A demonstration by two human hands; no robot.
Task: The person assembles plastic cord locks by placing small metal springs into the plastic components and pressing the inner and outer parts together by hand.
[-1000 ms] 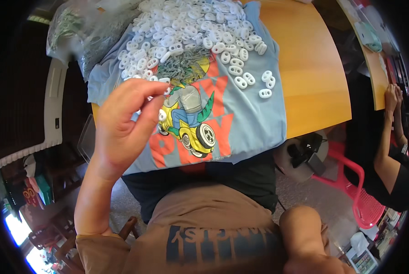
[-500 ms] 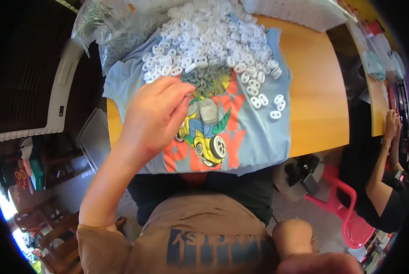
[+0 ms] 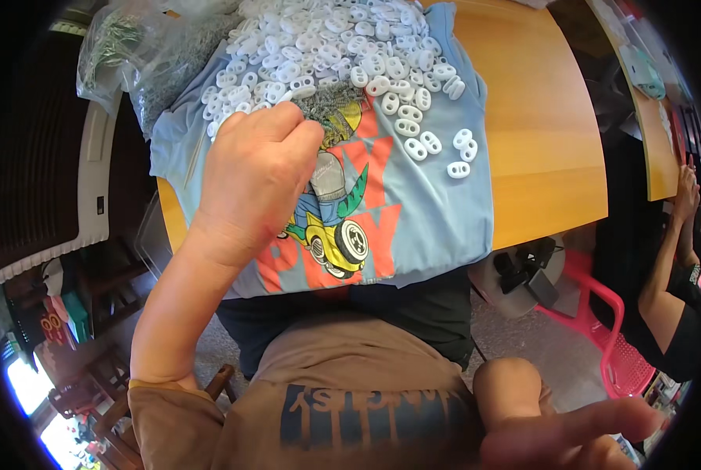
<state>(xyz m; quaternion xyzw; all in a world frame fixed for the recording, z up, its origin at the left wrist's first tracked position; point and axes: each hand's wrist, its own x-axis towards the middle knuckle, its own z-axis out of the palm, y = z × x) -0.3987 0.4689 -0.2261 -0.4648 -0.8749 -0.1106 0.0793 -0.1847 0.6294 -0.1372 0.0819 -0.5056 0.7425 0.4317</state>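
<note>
My left hand [image 3: 260, 168] hovers over a light blue printed T-shirt [image 3: 437, 211] spread on the table. Its fingers are curled closed, and whatever they hold is hidden behind the back of the hand. Just beyond it lies a small tangled heap of fine grey pieces [image 3: 331, 106], too small to name surely. A big pile of white oval two-hole cord-lock pieces [image 3: 311, 47] covers the far part of the shirt. My right hand [image 3: 570, 439] is low at the right, away from the table, fingers stretched out and partly cut off by the frame; I see nothing in it.
Clear plastic bags [image 3: 123, 55] with grey contents stand at the far left. Several stray white pieces [image 3: 458, 170] lie on the shirt's right side. Wooden table [image 3: 546, 149] shows to the right. A pink chair [image 3: 625, 360], a stool with black objects [image 3: 515, 282] and another person's arm [image 3: 664, 258] are farther right.
My view has shifted, so the table sits higher and farther left. My left hand has turned, hiding its fingertips. My right hand has come farther into view with fingers extended.
</note>
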